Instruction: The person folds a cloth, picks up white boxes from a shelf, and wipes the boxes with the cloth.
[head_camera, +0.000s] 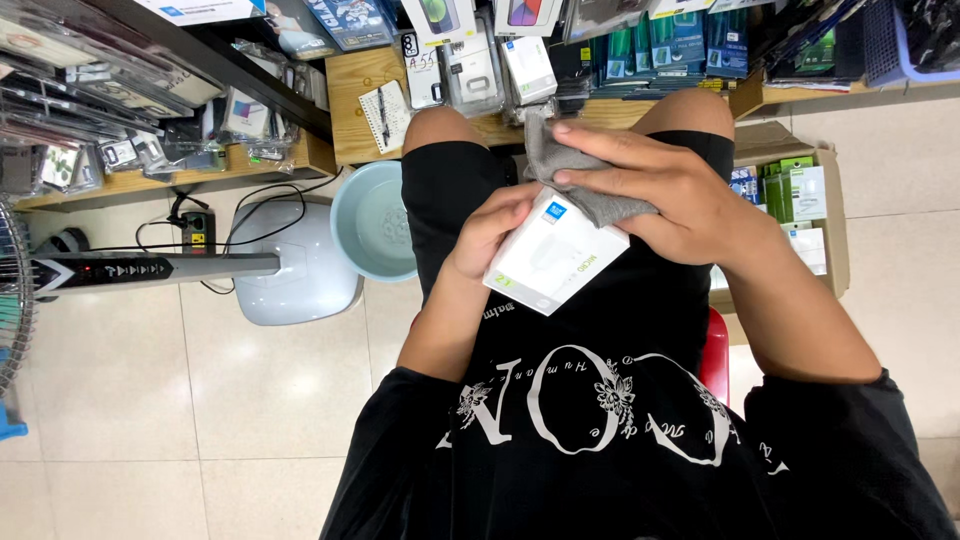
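Both hands meet over the lap of a seated person in black shorts and a black printed shirt. Right hand (672, 192): closed on a grey cloth (585, 180), fingers pressing the cloth against the upper edge of a white box (553, 255). Left hand (487, 232): wrapped around the left side of the white box, holding it tilted above the thighs. The hands sit close together, with the box and cloth between them.

Surroundings, largest first:
- Tiled floor (150, 420), pale and glossy, fills the lower left.
- Wooden shelves (350, 110) run along the top, packed with phone accessories in clear and coloured packaging.
- Fan (290, 265), white base on the floor to the left, with a dark control column lying across it.
- Basin (372, 220), light blue, just beside the fan base and the left knee.
- Cardboard box (825, 215) at the right, holding small packaged items.
- Red stool (715, 350), partly visible under the person.
- Notebook (385, 115) with a pen, resting on the shelf.
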